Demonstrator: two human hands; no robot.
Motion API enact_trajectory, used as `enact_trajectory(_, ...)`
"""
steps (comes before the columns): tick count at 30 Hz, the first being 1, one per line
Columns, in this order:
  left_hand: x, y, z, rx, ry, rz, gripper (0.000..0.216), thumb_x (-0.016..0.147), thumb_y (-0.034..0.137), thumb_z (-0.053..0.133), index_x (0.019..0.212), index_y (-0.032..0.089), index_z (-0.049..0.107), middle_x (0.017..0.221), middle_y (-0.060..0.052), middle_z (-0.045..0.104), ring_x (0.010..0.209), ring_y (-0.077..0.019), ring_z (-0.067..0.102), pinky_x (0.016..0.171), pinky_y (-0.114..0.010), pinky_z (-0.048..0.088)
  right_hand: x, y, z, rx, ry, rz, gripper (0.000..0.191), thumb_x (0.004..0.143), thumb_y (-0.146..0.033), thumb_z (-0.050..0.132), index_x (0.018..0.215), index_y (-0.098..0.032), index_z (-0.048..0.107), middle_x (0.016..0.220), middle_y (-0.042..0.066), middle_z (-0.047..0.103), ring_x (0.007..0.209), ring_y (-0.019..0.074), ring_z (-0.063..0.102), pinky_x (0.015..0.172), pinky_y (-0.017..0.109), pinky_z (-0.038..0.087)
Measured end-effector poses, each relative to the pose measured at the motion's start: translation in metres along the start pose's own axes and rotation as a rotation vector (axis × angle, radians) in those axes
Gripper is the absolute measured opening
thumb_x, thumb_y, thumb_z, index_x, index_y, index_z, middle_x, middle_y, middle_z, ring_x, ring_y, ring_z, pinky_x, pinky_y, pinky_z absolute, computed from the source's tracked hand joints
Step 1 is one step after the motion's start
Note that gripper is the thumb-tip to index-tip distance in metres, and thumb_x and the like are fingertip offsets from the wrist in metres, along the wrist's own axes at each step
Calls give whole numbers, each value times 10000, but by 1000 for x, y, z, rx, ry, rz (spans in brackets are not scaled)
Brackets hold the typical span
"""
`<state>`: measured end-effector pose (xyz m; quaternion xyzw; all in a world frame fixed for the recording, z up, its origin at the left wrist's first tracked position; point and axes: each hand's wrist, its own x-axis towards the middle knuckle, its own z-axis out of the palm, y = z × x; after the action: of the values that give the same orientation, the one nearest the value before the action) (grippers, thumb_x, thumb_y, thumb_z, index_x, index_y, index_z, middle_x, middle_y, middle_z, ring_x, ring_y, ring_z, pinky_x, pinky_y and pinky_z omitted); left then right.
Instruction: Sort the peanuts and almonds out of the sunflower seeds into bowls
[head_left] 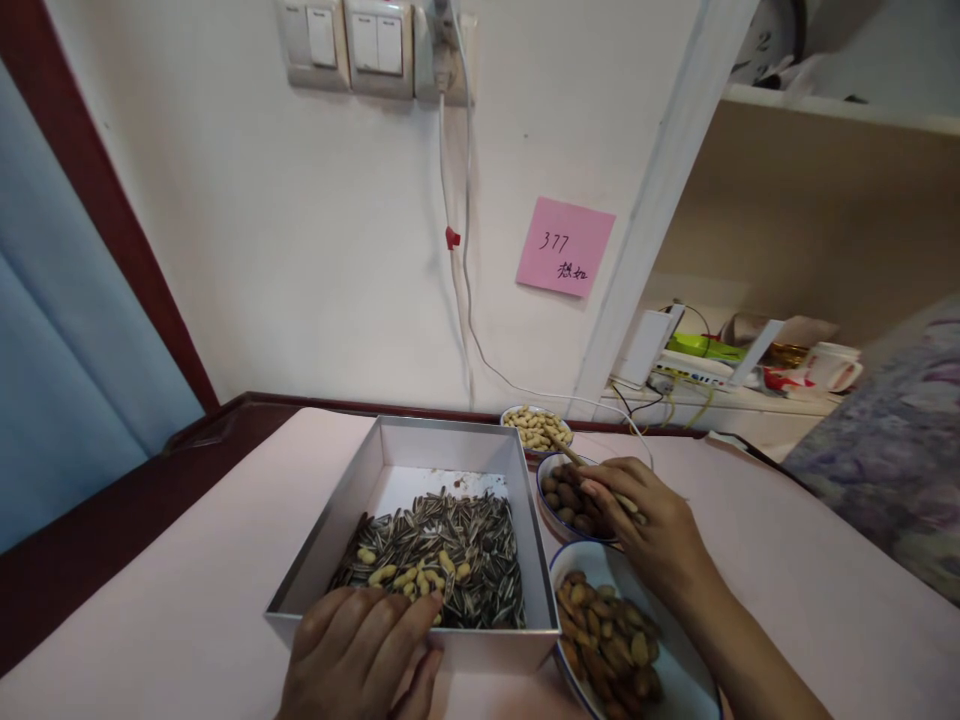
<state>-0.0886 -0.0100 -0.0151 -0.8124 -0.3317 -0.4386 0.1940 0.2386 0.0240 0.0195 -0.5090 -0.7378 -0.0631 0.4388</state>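
Note:
A white cardboard box (337, 530) holds striped sunflower seeds (457, 545) with some peanuts (409, 575) mixed in. My left hand (364, 655) rests on the box's near edge, fingers curled together over the seeds. My right hand (652, 525) is over a small blue-rimmed bowl of dark brown nuts (570, 500), fingers pinched on thin wooden chopsticks (570, 452) that point toward the back. A bowl of pale peanuts (536, 428) stands behind it. A larger bowl of almonds (611, 640) sits near my right forearm.
The pink table (172, 620) meets a white wall with switches (349, 45), a hanging cable (465, 250) and a pink sticky note (564, 247). A shelf (750, 390) at the right carries cluttered items. A blue curtain (67, 350) hangs at the left.

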Motion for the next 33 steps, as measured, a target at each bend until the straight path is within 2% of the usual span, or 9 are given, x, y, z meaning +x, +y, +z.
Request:
enact_trajectory(3,0,0,1,2,33,21,180,944,233,535,1016,207,698,820,8,701,817,-175,589,834,-368,395,-1,-2,-1,8,9,9,197,1022,-305,542,1079,-169,674,1008,45,655,894,162,644,772,336,555)
enact_trajectory(10,-2,0,-2,2,-6,13,181,932,219,537,1039,206,683,848,8,701,830,-176,603,858,-373,406,6,-22,-17,46,59,40,183,1005,-292,554,1055,-213,712,1007,72,667,933,183,651,792,317,530)
enact_trajectory(15,3,2,-5,-9,-16,10,195,913,189,537,1042,203,684,835,7,688,820,-172,585,856,-362,399,10,-46,-37,81,129,56,156,994,-278,563,1003,-232,712,977,45,680,909,182,652,777,292,520)
enact_trajectory(19,2,3,-4,-32,-2,10,181,912,203,550,1037,189,680,829,-2,681,826,-173,577,862,-358,395,6,-72,-51,139,180,79,200,1023,-261,495,1001,-244,693,980,30,680,912,163,652,755,242,525)
enact_trajectory(21,1,3,-3,-30,15,12,174,913,203,544,1021,186,680,823,-5,679,827,-174,571,864,-357,390,4,-85,-54,177,138,61,224,1031,-266,468,986,-257,688,963,13,687,903,149,662,744,213,527)
enact_trajectory(24,1,2,-2,-22,21,20,184,916,206,533,1026,184,679,824,-9,676,830,-176,567,866,-356,386,4,-99,-52,230,8,14,217,1027,-266,467,952,-268,670,895,-16,685,839,121,673,702,174,520)
enact_trajectory(33,4,5,-6,-20,-19,-11,180,914,202,540,1026,195,681,823,5,667,810,-165,560,856,-350,383,1,-109,-15,343,-204,43,261,1035,-258,441,859,-233,631,781,-20,633,737,116,626,666,210,480)
